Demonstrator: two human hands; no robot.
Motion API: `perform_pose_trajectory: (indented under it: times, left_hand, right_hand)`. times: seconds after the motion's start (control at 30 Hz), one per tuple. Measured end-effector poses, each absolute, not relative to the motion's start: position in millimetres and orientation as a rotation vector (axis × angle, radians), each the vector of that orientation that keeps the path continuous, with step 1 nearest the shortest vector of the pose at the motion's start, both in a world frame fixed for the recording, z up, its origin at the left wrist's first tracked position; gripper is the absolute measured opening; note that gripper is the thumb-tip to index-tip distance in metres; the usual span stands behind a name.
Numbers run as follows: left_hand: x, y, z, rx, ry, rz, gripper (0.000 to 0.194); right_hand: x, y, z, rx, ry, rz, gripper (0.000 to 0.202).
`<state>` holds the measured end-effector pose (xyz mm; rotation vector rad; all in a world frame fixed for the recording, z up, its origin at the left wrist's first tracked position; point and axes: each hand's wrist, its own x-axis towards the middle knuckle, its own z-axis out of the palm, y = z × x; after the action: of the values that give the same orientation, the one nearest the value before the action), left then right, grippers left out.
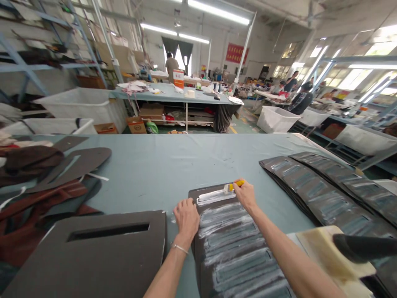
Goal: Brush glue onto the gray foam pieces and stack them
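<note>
A yellow-handled brush (230, 187) is in my right hand (244, 194), its bristles on a white wet strip near the far end of a dark panel (229, 240). More whitish streaked bands run down this panel toward me. My left hand (187, 216) rests at the panel's left edge, fingers curled and pressed together; whether anything is under the fingertips is hidden. A bracelet circles the left wrist. To the left lies a dark panel with a long slot (124, 252).
Stacked streaked panels (310, 186) lie on the right of the blue-green table (149, 165). A glue-stained container (335, 256) with a black handle stands at lower right. Dark and reddish pieces (46, 203) pile up at left. Other people work farther back.
</note>
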<state>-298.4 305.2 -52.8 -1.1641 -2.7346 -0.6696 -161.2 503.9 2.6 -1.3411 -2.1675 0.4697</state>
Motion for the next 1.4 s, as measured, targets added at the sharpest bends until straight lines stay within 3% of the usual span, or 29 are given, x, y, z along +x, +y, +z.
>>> perform_pose_trajectory:
  times: [0.23, 0.4, 0.53, 0.83, 1.13, 1.4]
  left_hand:
    - [-309.8, 310.9, -63.0, -1.336, -2.661, -0.617, 0.031]
    - [-307.8, 311.4, -62.2, -1.318, -2.676, -0.589, 0.032]
    - [-305.8, 312.3, -60.9, -1.313, -2.671, -0.573, 0.032]
    - [-304.9, 314.0, -65.3, -1.296, -2.644, -0.533, 0.034]
    - [-300.1, 317.9, -66.8, -1.283, -2.639, -0.494, 0.034]
    - [-300.1, 316.6, -69.7, -1.261, -2.638, -0.537, 0.034]
  right_hand:
    - [-255.8, 454.3, -6.9, -1.032, -2.163, 0.946, 0.023]
    - [-271.8, 452.4, -7.0, -1.222, -2.230, 0.666, 0.019]
    - [-263.3, 452.4, -10.3, -1.063, -2.323, 0.655, 0.019]
    - [-161.8, 555.5, 1.1, -1.534, -2.190, 0.303, 0.021]
    - [-247.1, 470.1, -21.1, -0.981, -2.273, 0.841, 0.017]
    - [-150.5, 565.5, -5.9, -1.535, -2.027, 0.454, 0.022]
